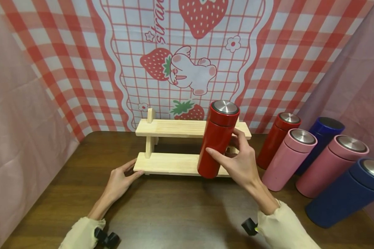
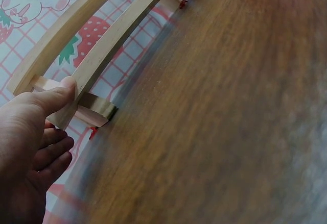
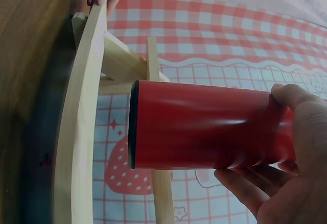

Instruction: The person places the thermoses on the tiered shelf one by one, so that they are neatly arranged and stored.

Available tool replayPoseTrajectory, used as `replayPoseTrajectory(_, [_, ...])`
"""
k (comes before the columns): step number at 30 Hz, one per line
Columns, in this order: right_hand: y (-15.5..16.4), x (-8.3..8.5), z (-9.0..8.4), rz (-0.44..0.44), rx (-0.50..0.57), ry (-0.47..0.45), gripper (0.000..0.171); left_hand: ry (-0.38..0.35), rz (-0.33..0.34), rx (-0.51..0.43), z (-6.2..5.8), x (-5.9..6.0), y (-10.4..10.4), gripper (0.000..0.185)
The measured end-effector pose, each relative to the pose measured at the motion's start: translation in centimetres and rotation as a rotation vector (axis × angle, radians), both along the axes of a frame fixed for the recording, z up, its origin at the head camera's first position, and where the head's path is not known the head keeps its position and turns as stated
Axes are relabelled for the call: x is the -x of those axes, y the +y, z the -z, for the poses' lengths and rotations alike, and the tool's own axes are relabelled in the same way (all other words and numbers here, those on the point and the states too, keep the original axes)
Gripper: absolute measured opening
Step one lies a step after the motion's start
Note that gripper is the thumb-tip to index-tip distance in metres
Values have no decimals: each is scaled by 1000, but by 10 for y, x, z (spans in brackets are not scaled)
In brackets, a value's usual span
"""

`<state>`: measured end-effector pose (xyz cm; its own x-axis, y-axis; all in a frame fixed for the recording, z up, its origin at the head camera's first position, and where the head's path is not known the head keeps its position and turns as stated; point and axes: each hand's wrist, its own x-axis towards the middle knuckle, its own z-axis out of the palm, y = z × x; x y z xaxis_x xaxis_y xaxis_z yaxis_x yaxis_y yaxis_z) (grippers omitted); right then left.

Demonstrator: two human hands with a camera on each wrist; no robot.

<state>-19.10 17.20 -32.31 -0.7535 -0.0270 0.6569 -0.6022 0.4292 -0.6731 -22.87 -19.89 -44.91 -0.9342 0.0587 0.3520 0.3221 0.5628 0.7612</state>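
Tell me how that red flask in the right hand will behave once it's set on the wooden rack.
The red flask is tall and narrow, so probably tippy. Its glossy wall looks slippery in the right hand. The wooden rack seems light; the left hand touches its end.

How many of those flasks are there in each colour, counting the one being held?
Red flasks: 2, the held one and one standing
Pink flasks: 2
Blue flasks: 2
Total: 6

"stran" (cut off) on backdrop (image 1: 187,52)
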Motion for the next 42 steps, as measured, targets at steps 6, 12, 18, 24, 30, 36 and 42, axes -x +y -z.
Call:
replayPoseTrajectory(6, [-8,3,-5,-21,-1,1,77,1,1,-4,0,1,0,60])
replayPoseTrajectory(12, [-16,7,-10,-17,-20,14,77,-3,3,-9,0,1,-1,60])
replayPoseTrajectory(18, [-23,13,-13,-40,-15,21,74,-2,-2,-3,-1,1,-1,60])
replayPoseTrajectory(24, [-30,18,-15,-48,-23,33,74,0,4,0,0,1,-1,59])
replayPoseTrajectory(30, [-35,23,-19,-44,-16,25,74,1,11,-3,0,1,0,59])
replayPoseTrajectory(36, [-43,30,-24,-33,-11,35,75,7,9,0,0,1,0,60])
replayPoseTrajectory(42, [-52,39,-28,-70,15,41,73,7,11,-2,0,1,0,59])
